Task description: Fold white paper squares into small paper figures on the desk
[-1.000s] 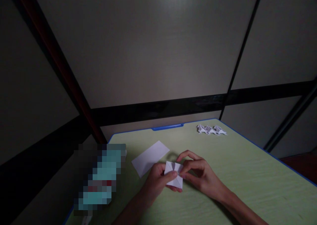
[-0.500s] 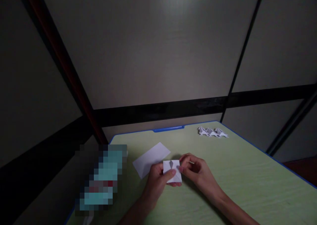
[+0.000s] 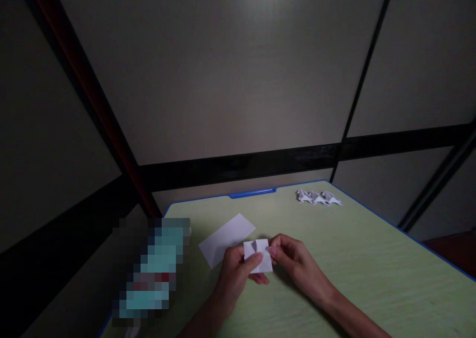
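Note:
A small white square of folded paper point(image 3: 264, 263) is held above the table, with crease lines and a raised flap near its top edge. My left hand point(image 3: 237, 271) grips it from the left, thumb pressed on its face and fingers underneath. The thumb and fingers of my right hand point(image 3: 290, 253) pinch at its right edge, close to the upper corner. Behind my left hand lies a flat white paper strip point(image 3: 226, 239), partly covered by that hand.
Three folded white paper figures point(image 3: 318, 197) stand in a row at the table's far right corner. A blurred-out teal object point(image 3: 159, 263) lies along the left edge. The pale green table point(image 3: 364, 258) has a blue rim and a blue groove point(image 3: 253, 194) at the back, before a panelled wall.
The folded paper has turned slightly and shifted a little left in my left hand. My right hand's fingers have come from above the paper to its right edge, and the top flap has changed shape.

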`<state>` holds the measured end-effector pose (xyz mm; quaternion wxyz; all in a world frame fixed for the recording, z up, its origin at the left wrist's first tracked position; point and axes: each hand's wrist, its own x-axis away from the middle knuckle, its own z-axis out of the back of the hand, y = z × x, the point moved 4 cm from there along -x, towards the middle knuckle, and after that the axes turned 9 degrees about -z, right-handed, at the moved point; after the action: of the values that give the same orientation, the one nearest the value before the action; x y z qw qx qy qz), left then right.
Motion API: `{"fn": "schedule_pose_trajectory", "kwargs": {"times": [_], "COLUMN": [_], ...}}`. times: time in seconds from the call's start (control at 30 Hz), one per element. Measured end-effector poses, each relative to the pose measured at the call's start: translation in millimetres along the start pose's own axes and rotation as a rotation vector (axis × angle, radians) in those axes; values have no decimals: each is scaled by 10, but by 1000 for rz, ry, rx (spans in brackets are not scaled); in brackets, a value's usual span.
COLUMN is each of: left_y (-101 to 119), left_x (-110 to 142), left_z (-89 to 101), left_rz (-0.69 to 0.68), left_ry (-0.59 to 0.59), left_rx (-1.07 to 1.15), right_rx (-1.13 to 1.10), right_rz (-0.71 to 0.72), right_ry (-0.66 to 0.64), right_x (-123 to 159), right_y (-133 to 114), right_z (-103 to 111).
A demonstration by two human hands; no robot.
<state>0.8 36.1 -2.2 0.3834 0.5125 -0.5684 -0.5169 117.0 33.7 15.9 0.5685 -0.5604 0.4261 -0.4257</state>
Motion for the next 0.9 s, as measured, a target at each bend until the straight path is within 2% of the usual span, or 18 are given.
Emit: {"fn": "schedule_pose_trajectory", "kwargs": {"times": [0.3,0.53,0.9], "left_y": [35,46,77], "left_x": [3,10,45], "left_z": [-19,-12,-53], "left_rz": [-33,-13,-18], "left_ry": [-34,-14,-41], "left_rx": [-53,-53,-126], "right_rx": [35,5,24], "right_rz": [-8,-23,-94], "right_ry": [-14,-38,-136], "right_x": [15,-10,-19], "right_y": [-5,32,71], "right_z": [-14,-11,-24]}}
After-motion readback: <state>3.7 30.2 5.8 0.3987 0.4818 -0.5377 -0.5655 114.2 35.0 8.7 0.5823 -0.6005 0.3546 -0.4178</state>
